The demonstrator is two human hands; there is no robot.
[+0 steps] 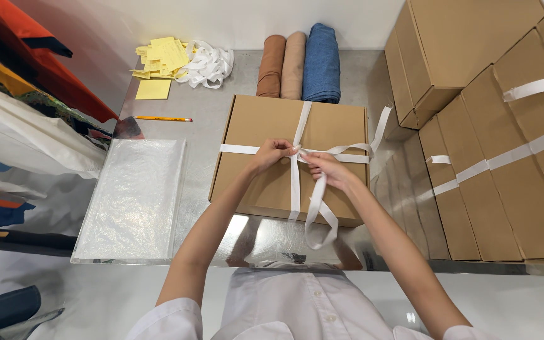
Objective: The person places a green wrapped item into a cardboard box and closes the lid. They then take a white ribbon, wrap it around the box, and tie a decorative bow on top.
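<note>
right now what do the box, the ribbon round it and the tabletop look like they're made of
Box: plain brown cardboard, matte, with folded edges.
Ribbon: flat white woven or fabric tape, slightly satiny; it drapes and loops limply where the left hand and right hand pinch it.
Tabletop: probably brushed stainless steel, grey and reflective, mirroring the box's front.

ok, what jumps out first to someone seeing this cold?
Dead centre, a flat brown cardboard box on the shiny metal table, crossed by white ribbon that the left hand and right hand pinch at the crossing. Next, the stack of ribbon-tied brown cartons fills the right side. Behind the box lie three fabric rolls, rust, tan and blue, with yellow paper slips far left.
</note>
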